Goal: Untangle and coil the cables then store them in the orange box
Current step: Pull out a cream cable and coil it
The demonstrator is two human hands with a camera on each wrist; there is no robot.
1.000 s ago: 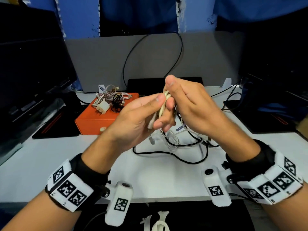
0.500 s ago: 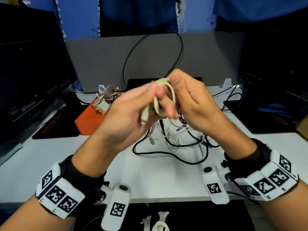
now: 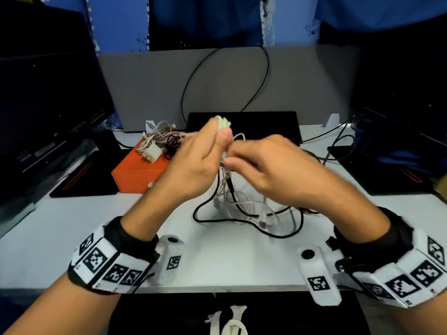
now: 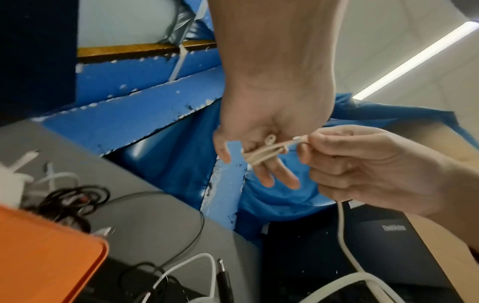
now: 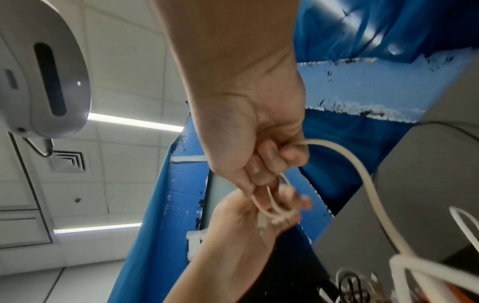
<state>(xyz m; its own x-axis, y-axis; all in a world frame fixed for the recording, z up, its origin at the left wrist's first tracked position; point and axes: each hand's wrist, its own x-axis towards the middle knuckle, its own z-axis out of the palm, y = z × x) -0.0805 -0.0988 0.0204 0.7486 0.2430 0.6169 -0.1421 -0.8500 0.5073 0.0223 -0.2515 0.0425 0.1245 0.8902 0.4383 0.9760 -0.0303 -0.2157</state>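
Note:
My left hand point(image 3: 212, 146) is raised above the desk and grips a small coil of cream cable point(image 3: 223, 122), whose loops stick out above its fingers point(image 4: 261, 155). Right beside it my right hand point(image 3: 244, 158) pinches the free run of the same cable point(image 5: 362, 176), which hangs down to the tangle of black and white cables point(image 3: 249, 211) on the white desk. The orange box point(image 3: 137, 172) sits at the back left with a heap of coiled cables and a white plug point(image 3: 154, 151) on top.
A dark monitor point(image 3: 48, 93) stands on the left and a black laptop point(image 3: 399, 165) on the right. A black keyboard-like slab point(image 3: 261, 122) lies behind my hands under a grey partition with a looped black wire point(image 3: 225, 76). The desk's front edge point(image 3: 229, 288) is near my wrists.
My right hand has dropped from over the coil to beside and below it, drawing cable sideways. My left hand has lifted slightly and turned, with the coil now showing above its fingers.

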